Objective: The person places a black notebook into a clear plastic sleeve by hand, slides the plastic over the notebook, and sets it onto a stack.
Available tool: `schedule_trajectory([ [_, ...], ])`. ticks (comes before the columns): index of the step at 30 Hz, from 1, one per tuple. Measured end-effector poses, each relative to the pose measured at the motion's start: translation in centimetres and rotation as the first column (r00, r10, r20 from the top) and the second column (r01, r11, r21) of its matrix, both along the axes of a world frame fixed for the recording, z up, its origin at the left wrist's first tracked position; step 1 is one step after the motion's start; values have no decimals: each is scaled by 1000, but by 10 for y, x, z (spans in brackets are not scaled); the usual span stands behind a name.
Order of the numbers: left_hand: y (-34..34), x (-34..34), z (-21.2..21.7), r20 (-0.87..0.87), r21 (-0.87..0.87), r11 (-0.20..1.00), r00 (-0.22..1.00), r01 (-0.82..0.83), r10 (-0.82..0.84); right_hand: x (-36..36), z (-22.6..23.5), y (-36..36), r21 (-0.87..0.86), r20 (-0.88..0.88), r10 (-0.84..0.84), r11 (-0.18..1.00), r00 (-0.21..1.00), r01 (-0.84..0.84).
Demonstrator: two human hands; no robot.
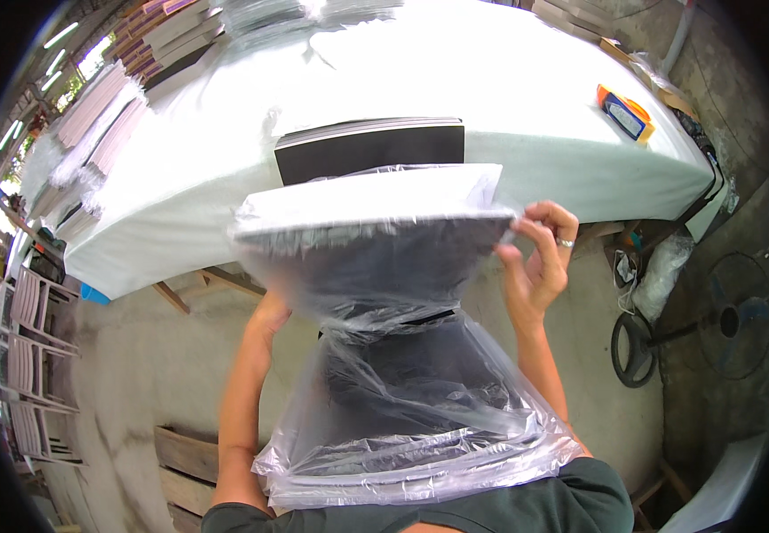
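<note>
The person is holding a flat stack of dark-covered books up in front of the chest, half sheathed in a clear plastic bag. The stack is rigid, rectangular and thin, its white page edges forming a pale band along the top and its dark cover showing smoky through the film. The bag is soft, glossy and heavily creased, cinched to a narrow waist below the stack and flaring wide again toward the person's dark green shirt.

The right hand is pinching the bag's film at the stack's right corner, thumb and fingers closed on it, a ring on one finger. The left hand is reaching under the stack's left side; the bag is hiding its fingers, so its grip cannot be told.

The stack's long axis is running left to right between the two hands, its broad face tilting toward the camera.

Just beyond the grip, another dark stack is lying on a white-covered table.
</note>
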State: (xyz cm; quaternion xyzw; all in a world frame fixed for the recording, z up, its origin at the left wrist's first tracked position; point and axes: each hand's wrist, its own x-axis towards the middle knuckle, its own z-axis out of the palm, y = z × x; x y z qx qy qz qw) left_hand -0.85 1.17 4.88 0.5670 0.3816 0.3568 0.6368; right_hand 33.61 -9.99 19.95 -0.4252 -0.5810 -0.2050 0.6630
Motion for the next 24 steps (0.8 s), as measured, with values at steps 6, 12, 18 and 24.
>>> schedule_trajectory([
  [6, 9, -1, -28, 50, -63, 996, 997, 66, -63, 20, -1, -33, -258, -529, 670, 458, 521, -850],
  [12, 10, -6, -36, -29, -44, 993, 994, 108, -109, 8, 20, 37, -274, 51, 14, 962, 999, 1],
  [18, 5, -16, -38, -156, -17, 972, 960, 234, -234, 30, 13, 61, -134, -500, 425, 823, 755, -552],
  [24, -14, 18, -25, -91, 182, 983, 996, 30, -14, 37, -49, 55, 94, -885, 392, 678, 250, -729],
])
